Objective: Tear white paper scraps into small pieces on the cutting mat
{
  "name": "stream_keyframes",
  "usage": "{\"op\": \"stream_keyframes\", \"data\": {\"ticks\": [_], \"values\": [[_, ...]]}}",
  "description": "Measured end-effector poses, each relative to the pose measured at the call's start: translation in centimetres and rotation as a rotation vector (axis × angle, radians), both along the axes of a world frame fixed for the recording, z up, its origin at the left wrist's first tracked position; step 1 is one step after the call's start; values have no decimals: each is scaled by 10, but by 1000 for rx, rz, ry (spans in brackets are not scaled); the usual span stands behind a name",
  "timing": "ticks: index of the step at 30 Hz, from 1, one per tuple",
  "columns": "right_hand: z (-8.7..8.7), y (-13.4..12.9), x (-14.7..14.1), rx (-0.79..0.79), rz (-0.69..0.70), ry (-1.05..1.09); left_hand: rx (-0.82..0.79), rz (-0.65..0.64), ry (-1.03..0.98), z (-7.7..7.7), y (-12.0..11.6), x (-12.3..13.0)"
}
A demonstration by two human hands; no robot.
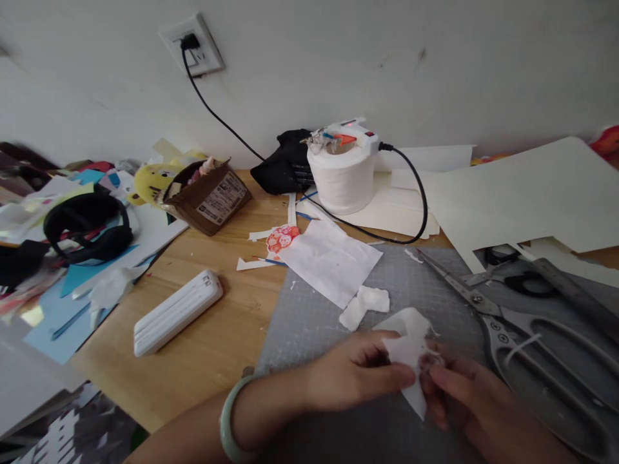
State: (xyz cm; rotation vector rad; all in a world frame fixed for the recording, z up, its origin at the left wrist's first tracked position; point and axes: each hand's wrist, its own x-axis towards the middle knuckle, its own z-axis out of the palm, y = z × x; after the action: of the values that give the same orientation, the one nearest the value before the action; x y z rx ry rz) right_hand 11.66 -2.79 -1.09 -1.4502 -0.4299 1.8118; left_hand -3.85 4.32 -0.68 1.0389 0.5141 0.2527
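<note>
The left hand (pixel 338 379) pinched a thin white paper piece (pixel 405 348) between thumb and fingers above the grey cutting mat (pixel 302 328); the right hand (pixel 476 390) worked at its edge, too blurred to tell whether its fingers gripped. This two-handed handling step seemed to call for light, steady fingertips next

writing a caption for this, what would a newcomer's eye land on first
Probably the large metal scissors lying open on the grey cutting mat at the right, beside the two hands holding a thin white piece. Next, perhaps, the fat white roll near the wall, with a red-orange item on top, and the yellow plush toy at the left.
</note>
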Motion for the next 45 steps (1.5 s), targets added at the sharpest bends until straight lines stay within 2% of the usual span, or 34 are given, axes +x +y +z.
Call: {"op": "stream_keyframes", "data": {"ticks": [4, 7, 10, 14, 18, 22, 26, 29, 31, 33, 35, 39, 41, 43, 45], "values": [[0, 2, 2, 17, 117, -151, 289, -100, 171, 2, 1, -1], [2, 4, 3, 46, 202, -226, 377, -143, 153, 1, 2, -2], [2, 4, 3, 83, 267, -270, 367, -117, 106, 1, 2, -1], [2, 3, 4, 79, 322, -257, 217, -82, 71, 3, 3, 0], [4, 3, 4, 104, 318, -193, 107, -52, 43, 3, 3, 2], [5, -1, 2, 30, 262, -18, -7, -7, 27, 3, 0, 0], [4, -6, 3, -33, 139, 254, -146, 23, 30, 0, -1, -3], [3, 0, 9, -4, 4, 471, -263, 167, -9, -7, 0, -3], [4, 6, 13, 15, -114, 593, -280, 281, -50, -13, 2, -1], [7, 12, 15, 34, -190, 621, -257, 348, -49, -17, 4, 0], [11, 14, 13, 68, -160, 509, -215, 362, -9, -18, 4, 1], [10, 10, 6, 140, 43, -20, -133, 295, 54, -11, 2, 0], [6, 8, 5, 146, 93, -213, -110, 251, 63, -7, 0, 0], [0, 6, 4, 141, 126, -289, -72, 205, 66, -4, -1, 0], [-4, 4, 4, 152, 125, -321, 30, 148, 80, -2, -1, 1]]}}
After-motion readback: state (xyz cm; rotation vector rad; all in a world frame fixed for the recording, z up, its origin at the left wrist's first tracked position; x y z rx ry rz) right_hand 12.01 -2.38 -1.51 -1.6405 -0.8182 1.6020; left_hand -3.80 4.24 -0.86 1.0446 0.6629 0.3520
